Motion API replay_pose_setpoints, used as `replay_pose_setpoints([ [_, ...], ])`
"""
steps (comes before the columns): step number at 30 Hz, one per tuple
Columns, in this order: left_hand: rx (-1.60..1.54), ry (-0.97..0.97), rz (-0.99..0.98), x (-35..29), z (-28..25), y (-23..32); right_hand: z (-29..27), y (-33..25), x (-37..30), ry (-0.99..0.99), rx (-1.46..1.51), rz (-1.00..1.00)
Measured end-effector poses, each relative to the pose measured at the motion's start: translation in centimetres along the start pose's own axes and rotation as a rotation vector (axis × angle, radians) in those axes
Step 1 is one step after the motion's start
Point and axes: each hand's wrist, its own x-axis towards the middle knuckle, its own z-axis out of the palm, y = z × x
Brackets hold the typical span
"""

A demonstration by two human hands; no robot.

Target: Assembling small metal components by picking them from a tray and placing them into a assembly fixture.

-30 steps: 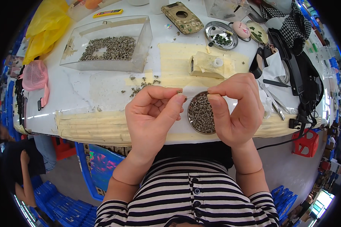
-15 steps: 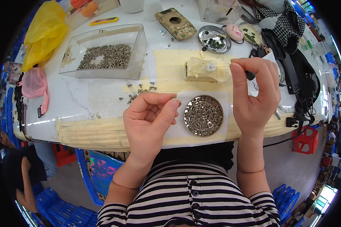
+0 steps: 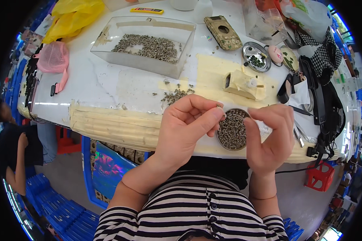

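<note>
My left hand (image 3: 181, 124) pinches a small metal part (image 3: 220, 109) between thumb and forefinger, above the left rim of a round tin (image 3: 231, 149). Many small grey metal pieces (image 3: 232, 130) fill the tin. Facing it, my right hand (image 3: 271, 138) is closed in a pinch beyond the tin's right side. The thin needle-like rod seen in those fingers earlier is too fine to make out now. Behind the tin lies a block wrapped in cream tape (image 3: 238, 83), with a white nozzle (image 3: 251, 82) on top.
Loose metal parts (image 3: 176, 95) lie left of the block, before a clear plastic box (image 3: 145, 64) of similar pieces. A camouflage-patterned shell (image 3: 229, 40) and a round dish (image 3: 245, 49) with dark green bits stand farther back. Tweezers (image 3: 298, 134) lie at right.
My right hand has moved from beside the white nozzle down toward my left hand. My left hand still pinches the small part. The whole view has shifted, so the table things appear farther right.
</note>
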Motion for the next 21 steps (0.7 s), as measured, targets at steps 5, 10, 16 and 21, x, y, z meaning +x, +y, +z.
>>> replay_pose_setpoints([
  [5,-0.144,0.001,-0.059,-0.3,0.9,0.0,1.1,-0.8,-1.3,0.022,0.079,0.016],
  [10,-0.165,-0.009,-0.095,-0.4,0.9,-0.5,1.2,-0.6,-1.6,0.052,0.098,0.017],
  [16,-0.140,-0.045,-0.103,-0.7,0.7,-1.2,1.4,-0.4,-1.8,0.023,0.272,0.143],
  [21,-0.120,-0.054,-0.095,-0.9,0.6,-1.3,1.5,-0.4,-2.1,-0.019,0.354,0.237],
])
